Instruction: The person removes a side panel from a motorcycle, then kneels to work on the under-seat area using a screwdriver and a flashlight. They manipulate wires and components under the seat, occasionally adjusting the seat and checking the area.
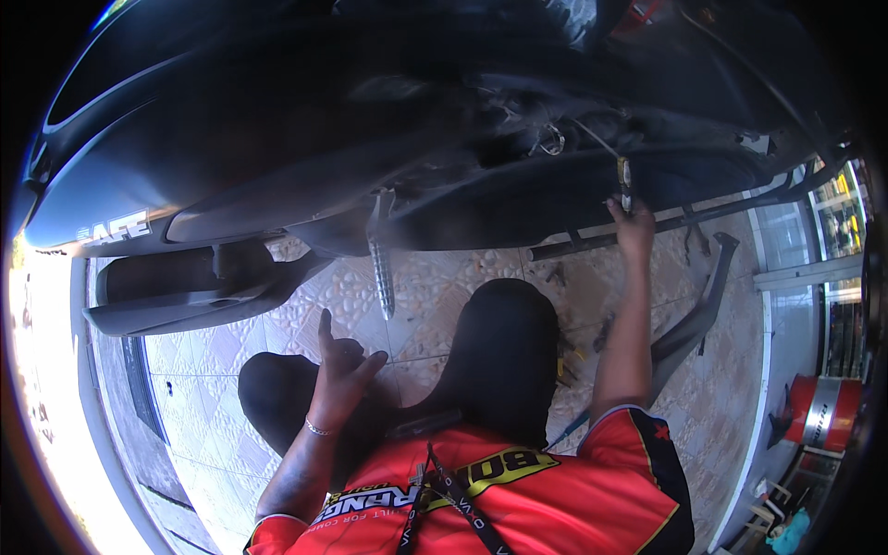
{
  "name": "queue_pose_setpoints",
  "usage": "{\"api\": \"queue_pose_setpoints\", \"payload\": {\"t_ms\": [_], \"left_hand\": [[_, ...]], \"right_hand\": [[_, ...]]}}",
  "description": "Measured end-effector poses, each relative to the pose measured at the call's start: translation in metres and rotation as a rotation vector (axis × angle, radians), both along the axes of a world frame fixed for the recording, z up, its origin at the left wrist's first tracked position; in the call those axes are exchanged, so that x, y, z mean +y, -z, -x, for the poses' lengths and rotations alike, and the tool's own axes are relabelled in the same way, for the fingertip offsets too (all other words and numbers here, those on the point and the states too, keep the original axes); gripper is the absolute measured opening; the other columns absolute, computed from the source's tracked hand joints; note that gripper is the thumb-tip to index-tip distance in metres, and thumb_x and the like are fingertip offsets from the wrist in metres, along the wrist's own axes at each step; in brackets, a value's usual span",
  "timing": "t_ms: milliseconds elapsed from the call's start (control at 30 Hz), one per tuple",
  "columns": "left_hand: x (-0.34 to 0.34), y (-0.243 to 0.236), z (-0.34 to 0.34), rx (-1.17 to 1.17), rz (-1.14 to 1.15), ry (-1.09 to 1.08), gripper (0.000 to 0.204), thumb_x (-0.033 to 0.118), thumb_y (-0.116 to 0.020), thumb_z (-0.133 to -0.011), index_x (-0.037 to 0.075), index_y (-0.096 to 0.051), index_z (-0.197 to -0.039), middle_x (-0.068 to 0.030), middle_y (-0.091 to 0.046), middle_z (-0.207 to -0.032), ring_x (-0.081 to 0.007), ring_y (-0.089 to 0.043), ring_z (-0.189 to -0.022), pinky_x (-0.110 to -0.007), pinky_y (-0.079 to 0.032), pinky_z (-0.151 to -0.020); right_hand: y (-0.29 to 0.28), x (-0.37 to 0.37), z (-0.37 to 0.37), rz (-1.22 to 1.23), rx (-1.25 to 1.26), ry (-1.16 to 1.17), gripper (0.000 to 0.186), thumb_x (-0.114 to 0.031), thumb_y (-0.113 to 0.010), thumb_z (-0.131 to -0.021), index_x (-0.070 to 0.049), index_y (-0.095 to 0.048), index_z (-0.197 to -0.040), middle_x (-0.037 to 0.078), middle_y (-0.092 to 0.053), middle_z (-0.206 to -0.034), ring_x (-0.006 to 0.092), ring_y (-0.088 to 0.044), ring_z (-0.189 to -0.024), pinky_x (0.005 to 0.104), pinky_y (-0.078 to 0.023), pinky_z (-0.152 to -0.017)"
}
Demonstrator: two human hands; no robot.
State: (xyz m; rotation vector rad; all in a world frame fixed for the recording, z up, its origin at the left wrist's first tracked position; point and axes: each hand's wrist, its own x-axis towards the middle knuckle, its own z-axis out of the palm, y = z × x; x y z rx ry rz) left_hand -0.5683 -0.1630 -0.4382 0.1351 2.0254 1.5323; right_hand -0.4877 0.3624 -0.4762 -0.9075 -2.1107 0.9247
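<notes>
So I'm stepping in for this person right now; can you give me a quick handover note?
Right hand: raised, gripping a small tool at the dark scooter underside, near loose wires.
Left hand: empty, open, resting above the left knee.
Loose black panel lies on the tiled floor, left.
Done: panels off, it seems. Left: cannot tell from here.

Left hand rests low, fingers loose, index finger raised. Right arm stretched up, right hand closed in a grip.
</notes>
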Motion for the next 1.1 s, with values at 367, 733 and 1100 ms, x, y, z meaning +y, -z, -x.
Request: {"api": "queue_pose_setpoints", "payload": {"t_ms": [367, 733, 1100], "left_hand": [[0.000, -0.004, -0.005, -0.032, -0.001, -0.044, 0.110, 0.002, -0.074, -0.084, 0.001, 0.010, -0.154, -0.0006, -0.051, -0.083, -0.0071, -0.051, -0.069, -0.022, -0.047, -0.062], [0.007, 0.010, 0.003, 0.065, 0.074, 0.051, 0.117, 0.011, -0.080, -0.082, 0.001, 0.014, -0.153, -0.0027, -0.051, -0.084, -0.0099, -0.051, -0.073, -0.026, -0.049, -0.069], [-0.017, -0.001, -0.002, 0.066, 0.097, -0.034, 0.122, 0.016, -0.083, -0.079, -0.004, 0.014, -0.151, -0.0066, -0.056, -0.085, -0.0127, -0.054, -0.075, -0.028, -0.050, -0.073]], "right_hand": [[0.078, 0.057, 0.015, -0.175, -0.344, 0.327, 0.034, -0.039, -0.076, -0.085, -0.005, -0.073, -0.092, 0.011, -0.073, -0.088, 0.0299, -0.069, -0.079, 0.0387, -0.051, -0.077], [-0.181, -0.149, 0.031, 0.393, 0.250, -0.661, 0.038, -0.023, -0.054, -0.102, -0.002, -0.058, -0.133, -0.009, -0.044, -0.078, -0.0023, -0.031, -0.057, 0.0155, -0.023, -0.049], [-0.279, -0.084, 0.341, -0.283, 0.344, -0.675, 0.046, -0.027, -0.060, -0.099, -0.004, -0.049, -0.138, 0.014, -0.066, -0.117, 0.0184, -0.066, -0.098, 0.0348, -0.049, -0.089]]}}
